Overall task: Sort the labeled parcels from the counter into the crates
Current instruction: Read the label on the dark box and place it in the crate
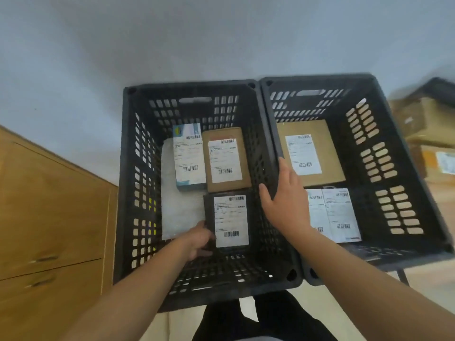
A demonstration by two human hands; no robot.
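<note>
Seemingly well into the sort: two parcels and a white mailer [177,205] already down in the left crate [189,86], three more in the right crate [320,78]; desk out of view, so cannot tell what remains. Left hand [199,242] with grip curled round the near left corner of the dark parcel [230,222], low in the left crate's near half, flat, label up, long axis running away from the person. Right hand [283,200] laid over the meeting rims, fingers fairly straight, holding nothing.

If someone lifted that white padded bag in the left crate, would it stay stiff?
Probably floppy: the white padded bag lies flat and thin in the left crate. Likely light for its size. The blue-and-white box overlaps it, so it might snag.
</note>
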